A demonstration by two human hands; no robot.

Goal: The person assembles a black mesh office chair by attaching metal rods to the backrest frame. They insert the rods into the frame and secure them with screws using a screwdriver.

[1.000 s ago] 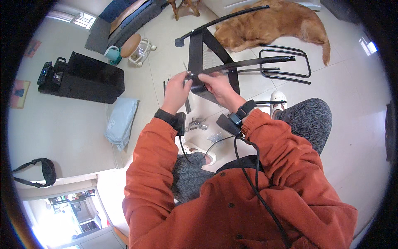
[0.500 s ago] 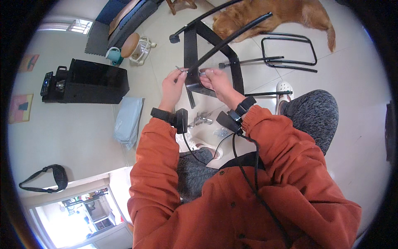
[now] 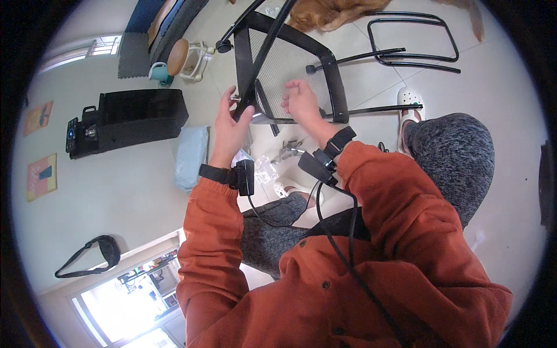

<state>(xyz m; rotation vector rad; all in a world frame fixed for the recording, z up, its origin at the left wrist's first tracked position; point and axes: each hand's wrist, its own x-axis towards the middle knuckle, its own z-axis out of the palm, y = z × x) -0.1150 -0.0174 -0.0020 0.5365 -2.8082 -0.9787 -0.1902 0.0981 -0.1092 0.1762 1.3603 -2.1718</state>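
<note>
A black mesh chair back (image 3: 290, 58) stands tilted on the floor in front of me. My left hand (image 3: 229, 122) grips its lower left frame edge, thumb and fingers pinched round the bar next to a small metal fitting. My right hand (image 3: 301, 101) is against the lower mesh, fingers loosely curled and apart, with nothing visibly in it. Both wrists carry black strapped devices with cables running down my orange sleeves. Small metal hardware parts (image 3: 287, 151) lie on the floor just below my hands.
Black tubular frame pieces (image 3: 415, 52) lie behind the chair back, with an orange-furred animal (image 3: 342, 11) beyond. A black box (image 3: 139, 116) and a pale blue bag (image 3: 191, 153) are to the left, a white clog (image 3: 409, 101) to the right.
The chair back has swung round from edge-on, so its mesh faces me and looks larger. My right hand has loosened from the part it held; the left still grips the frame.
</note>
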